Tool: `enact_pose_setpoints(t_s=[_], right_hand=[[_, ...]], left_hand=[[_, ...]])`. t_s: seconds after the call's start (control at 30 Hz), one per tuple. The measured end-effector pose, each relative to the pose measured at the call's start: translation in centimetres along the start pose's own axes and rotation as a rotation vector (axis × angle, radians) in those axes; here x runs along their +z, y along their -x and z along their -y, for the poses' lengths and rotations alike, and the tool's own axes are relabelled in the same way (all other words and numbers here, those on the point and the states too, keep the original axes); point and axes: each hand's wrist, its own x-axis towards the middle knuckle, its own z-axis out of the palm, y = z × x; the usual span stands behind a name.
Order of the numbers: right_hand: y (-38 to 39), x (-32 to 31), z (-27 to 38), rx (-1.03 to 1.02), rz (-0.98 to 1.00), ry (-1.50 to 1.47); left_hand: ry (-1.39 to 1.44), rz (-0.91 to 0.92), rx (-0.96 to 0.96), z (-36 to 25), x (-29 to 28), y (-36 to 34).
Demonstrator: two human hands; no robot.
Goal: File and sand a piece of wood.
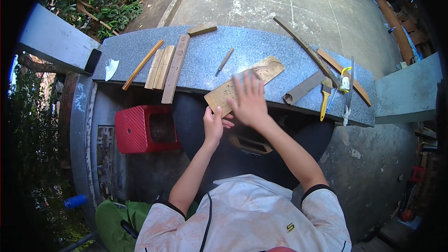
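Note:
A flat wooden board (223, 94) lies aslant over the front edge of the grey stone slab, its far end pointing right. My left hand (215, 126) grips the board's near left corner, thumb on top and fingers beneath. Across the middle of the board lies my right hand (250, 102), palm down with its fingers spread and blurred by motion. Just beyond the board, a slim pointed tool (225, 61) rests on the slab, too small to name surely.
The stone slab (205, 72) carries wooden strips (160, 67) and a long block (176, 67) at left. A yellow-handled brush (325, 98), a grey trough-shaped piece (304, 87) and long wood sticks (305, 46) lie at right. A red stool (135, 129) stands below left.

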Motion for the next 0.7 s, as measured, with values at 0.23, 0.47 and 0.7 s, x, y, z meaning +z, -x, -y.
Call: enact_pose_setpoints(t_s=[0.23, 0.47, 0.7], right_hand=[[-3.7, -1.2, -7.1, 0.203, -0.146, 0.114], [-2.4, -1.9, -5.3, 0.008, -0.074, 0.003], [-0.6, -1.0, 0.5, -0.165, 0.211, 0.084]], left_hand=[[-0.001, 0.038, 0.016, -0.2, 0.6, 0.1], [0.006, 0.047, -0.004, -0.1, 0.5, 0.2], [0.045, 0.023, 0.022, 0.3, 1.0, -1.1]])
